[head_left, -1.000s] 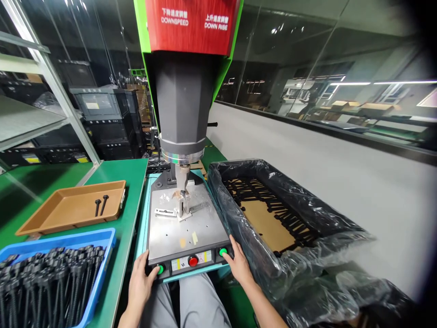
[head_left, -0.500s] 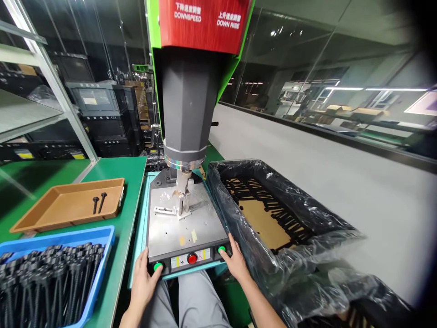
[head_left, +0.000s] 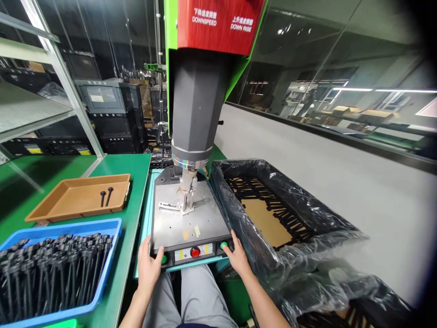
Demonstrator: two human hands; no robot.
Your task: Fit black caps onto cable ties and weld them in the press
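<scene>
Both hands rest at the front corners of a press machine's metal base (head_left: pixel 170 237). My left hand (head_left: pixel 149 269) is open at the left corner, its thumb beside the left green button (head_left: pixel 164 259), partly covering it. My right hand (head_left: pixel 239 258) is open too, fingers along the right edge and thumb at the right green button (head_left: pixel 224 245). Between the buttons sits a red button (head_left: pixel 195 252). Above the plate, the press's metal tip (head_left: pixel 188 178) meets a small upright fixture (head_left: pixel 187 200); any part inside it is hard to make out.
To the left, a blue tray (head_left: pixel 112 255) holds many black strap-like parts, and a brown tray (head_left: pixel 75 200) holds two black pieces. At right stands a plastic-lined black bin (head_left: pixel 307 196) with black parts on cardboard. The grey press head (head_left: pixel 198 100) hangs overhead.
The view has shifted, so the scene sits slightly further right. My left thumb has risen from over the green button to beside it. My right hand stays at its button.
</scene>
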